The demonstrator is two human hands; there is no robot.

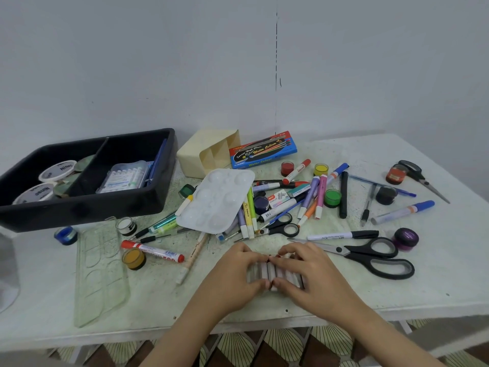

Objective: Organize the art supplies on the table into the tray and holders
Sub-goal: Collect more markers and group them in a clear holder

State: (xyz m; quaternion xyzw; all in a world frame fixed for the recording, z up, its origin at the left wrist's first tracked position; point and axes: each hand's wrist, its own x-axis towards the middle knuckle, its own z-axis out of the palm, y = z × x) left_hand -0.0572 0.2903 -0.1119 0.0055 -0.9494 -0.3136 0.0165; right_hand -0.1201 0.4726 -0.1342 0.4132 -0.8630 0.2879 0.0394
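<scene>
"Water Colour" is read on the blue box, and "STAPLES" on a small box. A row of white sticks is gripped between the left hand and right hand, fingers curled, near the table front edge.

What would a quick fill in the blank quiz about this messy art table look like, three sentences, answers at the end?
1. The black tray is split into ____ compartments.
2. The watercolour box is mainly ____.
3. The left hand and right hand hold pale sticks; the large scissors lie to their ____.
Answers: two; blue; right.
</scene>
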